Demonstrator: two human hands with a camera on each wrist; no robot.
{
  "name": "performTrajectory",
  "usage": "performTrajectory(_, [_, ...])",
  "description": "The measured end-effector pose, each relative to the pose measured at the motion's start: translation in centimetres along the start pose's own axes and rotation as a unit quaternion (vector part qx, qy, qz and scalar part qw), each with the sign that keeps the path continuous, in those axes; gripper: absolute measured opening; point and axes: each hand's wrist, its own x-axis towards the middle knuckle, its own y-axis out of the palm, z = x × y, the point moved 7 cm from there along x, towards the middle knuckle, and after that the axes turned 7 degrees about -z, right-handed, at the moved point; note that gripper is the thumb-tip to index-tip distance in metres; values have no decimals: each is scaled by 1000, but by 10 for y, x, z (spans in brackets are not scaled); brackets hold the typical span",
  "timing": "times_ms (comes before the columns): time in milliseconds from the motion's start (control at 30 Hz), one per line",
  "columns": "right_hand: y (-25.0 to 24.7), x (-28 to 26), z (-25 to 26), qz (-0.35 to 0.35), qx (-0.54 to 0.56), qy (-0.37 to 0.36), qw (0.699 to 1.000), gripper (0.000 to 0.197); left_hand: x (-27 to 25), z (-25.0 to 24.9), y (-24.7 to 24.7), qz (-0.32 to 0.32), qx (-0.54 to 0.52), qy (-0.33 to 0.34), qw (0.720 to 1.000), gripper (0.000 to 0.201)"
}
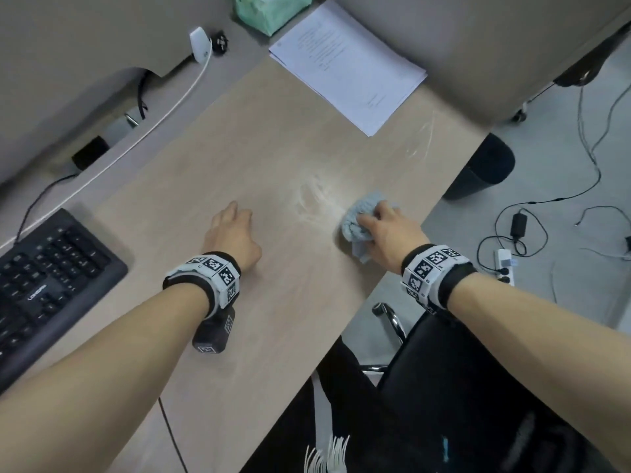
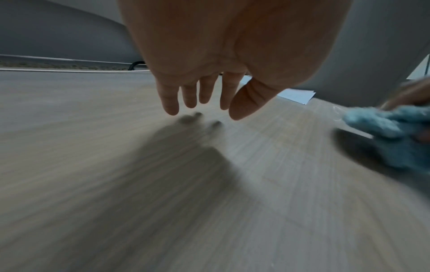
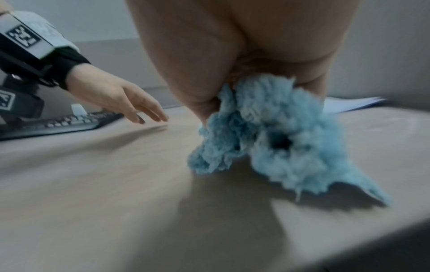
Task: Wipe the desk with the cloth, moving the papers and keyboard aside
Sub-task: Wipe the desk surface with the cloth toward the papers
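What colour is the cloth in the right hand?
Light blue, fluffy cloth, gripped by the right hand; clearest in the right wrist view.

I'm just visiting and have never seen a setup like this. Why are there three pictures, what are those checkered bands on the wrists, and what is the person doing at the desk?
There is no machine here: a person works with bare hands and wears three cameras. The big overview comes from a camera on the head, looking down. The other two come from cameras strapped to each wrist, looking along the palm toward the fingers; the checkered bands are part of those wrist straps.

On the desk lie a black keyboard at the left edge and a stack of papers at the far end. Behind the papers sits a green pack.

The right hand grips a bunched blue cloth against the wood, beside pale smear marks. The left hand is empty, fingers relaxed, just above the desk.
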Motion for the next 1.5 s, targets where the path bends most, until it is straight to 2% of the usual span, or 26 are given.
performTrajectory(100, [2,12,62,-57,44,-101,992,63,-4,-7,7,11,14,8,1000,70])
performTrajectory(167, [21,12,91,-35,39,-148,988,62,-5,-10,10,20,26,13,999,73])
performTrajectory(200, [33,10,90,-20,22,-148,988,63,-5,-12,11,25,30,14,999,74])
performTrajectory(267, [47,4,61,-16,4,-112,994,68,-3,-18,11,27,30,18,999,74])
performTrajectory(333, [50,-3,11,-34,19,-40,998,69,0,-25,9,25,28,24,999,73])
performTrajectory(467, [40,-12,-86,-48,34,130,990,56,4,-46,10,34,30,35,998,72])
performTrajectory(533, [25,-9,-106,-66,40,170,982,49,8,-58,11,37,24,43,998,70])
performTrajectory(600, [10,2,-95,-104,44,137,984,49,12,-68,12,33,22,49,998,68])
performTrajectory(667, [5,19,-59,-118,65,56,989,60,18,-77,14,30,27,50,998,66])
performTrajectory(767, [22,37,-6,-77,43,-61,994,68,31,-85,18,32,39,46,998,65])
performTrajectory(833, [31,45,-7,-70,12,-88,994,64,44,-91,20,33,43,42,998,66])
performTrajectory(933, [25,60,-59,-78,10,-13,997,73,58,-98,18,30,44,35,998,63])
performTrajectory(1033, [3,78,-135,-83,21,115,990,63,71,-107,15,35,47,20,998,63])
performTrajectory(1100, [-15,85,-170,-81,10,169,982,59,78,-112,13,24,45,15,999,64])
performTrajectory(1167, [-30,92,-173,-109,10,147,983,59,86,-119,13,16,39,16,999,68])
performTrajectory(1267, [-39,103,-126,-144,58,22,988,66,99,-136,16,10,31,27,999,68])
performTrajectory(1333, [-25,111,-91,-107,32,-44,993,70,106,-144,20,19,41,27,999,68])
performTrajectory(1367, [-16,116,-84,-86,7,-55,995,73,109,-146,22,26,50,25,998,69])
performTrajectory(1433, [-13,126,-98,-84,-2,-24,996,74,113,-149,28,41,71,16,996,70])
performTrajectory(1500, [-18,135,-139,-104,21,62,992,69,116,-150,31,45,90,8,995,67])
